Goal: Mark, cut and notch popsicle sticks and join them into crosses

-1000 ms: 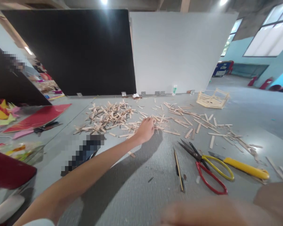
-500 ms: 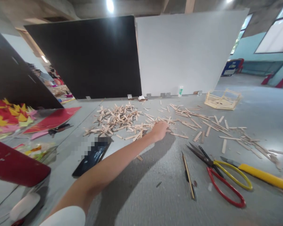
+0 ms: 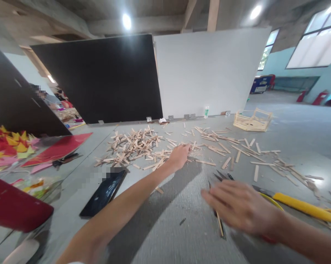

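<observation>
My left hand [image 3: 178, 156] reaches forward to the middle of the table. Its fingers are drawn together at the right edge of the small wooden sticks [image 3: 153, 156], and whatever they pinch is hidden. Blurred by motion, my right hand [image 3: 236, 205] hovers with fingers stretched out and nothing visible in them. Beneath it lie scissors [image 3: 272, 200], mostly covered, with part of a yellow handle and the blade tips showing. A thin pencil-like stick [image 3: 219, 223] lies under its fingertips. A yellow-handled cutter [image 3: 302, 207] is just to the right.
A heap of sticks [image 3: 135, 141] lies left, more sticks [image 3: 264, 157] right. A stick-built frame [image 3: 252, 123] and a glue stick [image 3: 206, 112] stand at the back by upright boards [image 3: 209, 73]. A phone [image 3: 103, 194] and a red cylinder [image 3: 19, 205] are left.
My right hand has come in from the lower right, over the scissors. My left hand stays at the sticks. The view has tilted up slightly and shifted right.
</observation>
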Available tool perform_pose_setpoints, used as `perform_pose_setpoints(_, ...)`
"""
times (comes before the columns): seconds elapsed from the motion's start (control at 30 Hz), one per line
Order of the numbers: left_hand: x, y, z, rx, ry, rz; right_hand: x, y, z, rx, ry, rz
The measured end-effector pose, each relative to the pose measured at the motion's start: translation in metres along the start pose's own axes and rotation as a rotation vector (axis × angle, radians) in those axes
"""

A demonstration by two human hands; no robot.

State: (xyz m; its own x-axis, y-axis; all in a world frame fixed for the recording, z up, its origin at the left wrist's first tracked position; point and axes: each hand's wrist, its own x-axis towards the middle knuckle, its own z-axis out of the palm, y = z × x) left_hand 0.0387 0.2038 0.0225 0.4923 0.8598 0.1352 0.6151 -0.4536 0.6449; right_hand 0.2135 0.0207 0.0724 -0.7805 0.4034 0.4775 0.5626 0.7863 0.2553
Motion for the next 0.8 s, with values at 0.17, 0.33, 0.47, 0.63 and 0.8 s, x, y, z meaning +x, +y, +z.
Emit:
perform_pose_setpoints(0.17,-0.018,0.013,-0.023,-0.247,0.137,-0.093,-0.016,0.082,0.020,-0.139,-0.253,0.595)
perform_pose_setpoints(0.33,-0.046,0.022,-0.048,-0.467,0.091,-0.228,-0.047,0.163,0.019,-0.207,-0.562,1.089)
perform_pose_setpoints(0.47,-0.062,0.028,-0.059,-0.564,0.023,-0.288,-0.067,0.195,0.028,-0.163,-0.706,1.184)
perform_pose_setpoints(0.63,-0.071,0.044,-0.069,-0.655,-0.067,-0.280,-0.077,0.197,0.049,-0.129,-0.809,1.195)
perform_pose_setpoints(0.8,-0.079,0.062,-0.082,-0.728,-0.100,-0.232,-0.085,0.195,0.052,-0.130,-0.761,1.177)
